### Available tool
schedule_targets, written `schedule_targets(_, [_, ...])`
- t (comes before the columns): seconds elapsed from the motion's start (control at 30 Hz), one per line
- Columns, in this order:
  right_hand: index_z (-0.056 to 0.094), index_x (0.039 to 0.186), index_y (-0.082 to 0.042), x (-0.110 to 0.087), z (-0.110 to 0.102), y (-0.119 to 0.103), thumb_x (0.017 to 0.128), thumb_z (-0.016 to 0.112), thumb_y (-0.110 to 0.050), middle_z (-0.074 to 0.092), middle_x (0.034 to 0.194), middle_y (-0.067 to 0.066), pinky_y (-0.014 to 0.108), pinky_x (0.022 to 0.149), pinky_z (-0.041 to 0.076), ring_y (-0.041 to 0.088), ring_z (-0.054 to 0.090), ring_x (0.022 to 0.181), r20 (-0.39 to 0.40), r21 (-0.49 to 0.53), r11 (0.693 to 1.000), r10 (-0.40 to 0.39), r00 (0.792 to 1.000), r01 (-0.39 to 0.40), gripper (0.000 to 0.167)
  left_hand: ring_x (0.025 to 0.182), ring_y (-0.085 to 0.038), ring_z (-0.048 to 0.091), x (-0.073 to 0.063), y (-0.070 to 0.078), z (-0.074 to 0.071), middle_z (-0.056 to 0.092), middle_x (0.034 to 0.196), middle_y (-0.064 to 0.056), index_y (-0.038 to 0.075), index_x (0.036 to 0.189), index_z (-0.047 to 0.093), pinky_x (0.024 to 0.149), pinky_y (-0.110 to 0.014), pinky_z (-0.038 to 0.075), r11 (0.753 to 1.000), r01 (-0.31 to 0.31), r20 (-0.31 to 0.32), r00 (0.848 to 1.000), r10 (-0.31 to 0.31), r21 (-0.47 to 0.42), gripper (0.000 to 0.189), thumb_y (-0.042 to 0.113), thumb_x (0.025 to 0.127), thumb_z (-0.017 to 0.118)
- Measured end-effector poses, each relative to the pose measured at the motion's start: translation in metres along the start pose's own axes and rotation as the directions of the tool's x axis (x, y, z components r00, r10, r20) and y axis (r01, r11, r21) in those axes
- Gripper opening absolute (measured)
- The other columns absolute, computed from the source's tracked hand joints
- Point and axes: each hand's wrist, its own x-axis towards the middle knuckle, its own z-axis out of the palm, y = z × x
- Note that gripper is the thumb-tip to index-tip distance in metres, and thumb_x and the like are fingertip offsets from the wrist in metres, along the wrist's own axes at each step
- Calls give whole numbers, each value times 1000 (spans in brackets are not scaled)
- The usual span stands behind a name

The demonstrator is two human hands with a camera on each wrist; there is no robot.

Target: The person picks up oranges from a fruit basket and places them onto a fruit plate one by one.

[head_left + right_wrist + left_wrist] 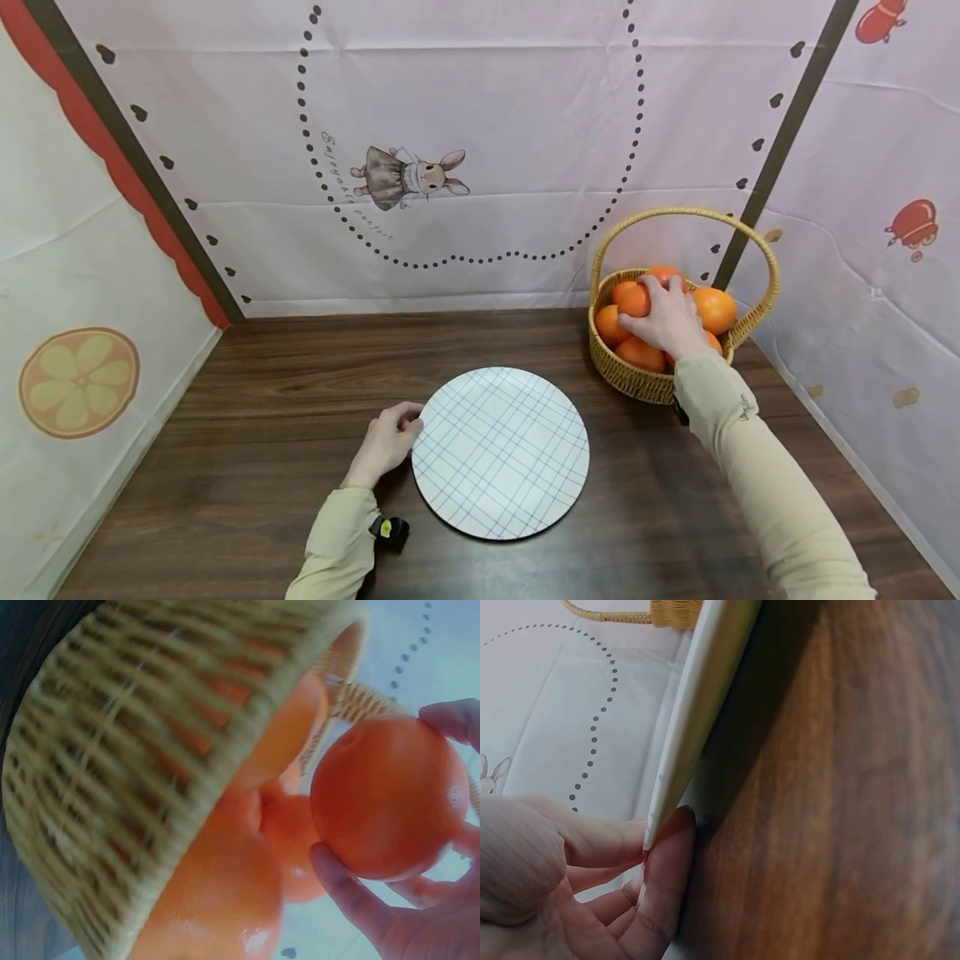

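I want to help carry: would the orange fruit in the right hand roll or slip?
The orange fruit would likely roll if pushed, being nearly round. Its smooth, shiny skin might make it slippery. It's probably firm: no dent shows where the right hand touches it.

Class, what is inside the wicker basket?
Round orange fruits show inside the wicker basket, some partly behind the right grip. The basket's floor and the full fruit count are hidden.
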Motion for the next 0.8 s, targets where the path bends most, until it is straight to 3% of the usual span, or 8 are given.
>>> schedule_targets(0.33, [43,145,-9,-18,13,-18,88,68,-34,36,144,28,68,102,40,52,47,119,-98,72,993,-92,991,99,67,63,-14,50,-1,0,0,55,80,-6,1,130,63,60,-26,40,1000,1,-8,1000,-1,14,33,9,100,54])
schedule_targets(0.57, [49,139,-8,-25,33,-25,84,76,-30,46,139,20,62,99,46,41,53,118,-179,132,970,-182,967,207,65,64,-14,51,-1,0,1,55,80,-6,1,130,63,61,-26,40,1000,8,-11,1000,-8,10,33,9,100,54])
schedule_targets(0.8, [52,138,-9,-34,51,-38,82,78,-30,51,134,17,63,99,44,37,54,117,-224,171,951,-217,950,257,65,63,-15,51,0,-1,1,55,80,-6,1,130,63,61,-26,41,1000,8,-11,1000,-8,5,33,8,99,55])
